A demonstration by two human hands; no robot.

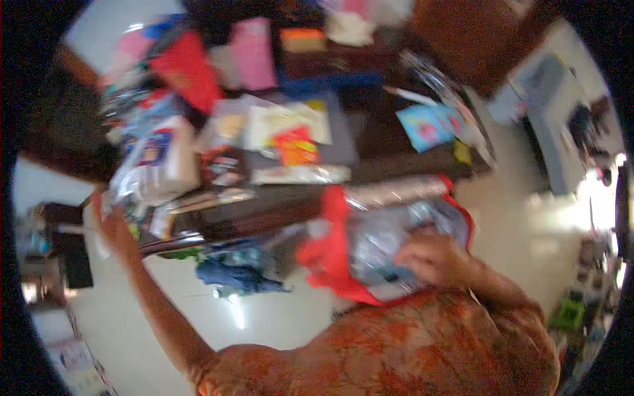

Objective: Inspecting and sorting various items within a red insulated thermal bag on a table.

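Note:
A red bag (333,247) rests against the front of the dark table, close to my body, with clear plastic wrapping (376,245) showing in its mouth. My right hand (431,257) is over that opening, fingers bent against the plastic; blur hides whether it grips anything. Far to the left, my left hand (111,222) reaches to the table's corner beside a white plastic-wrapped packet (171,158). Its fingers are blurred, and I cannot tell whether they hold something. An orange-and-yellow packet (297,147) lies on pale sheets in the middle of the table.
The dark table (381,148) carries a red folded item (185,74), a pink item (253,54), an orange box (303,40) and a light-blue packet (428,126). Blue cloth (237,274) lies below the front edge, over the shiny floor (277,321).

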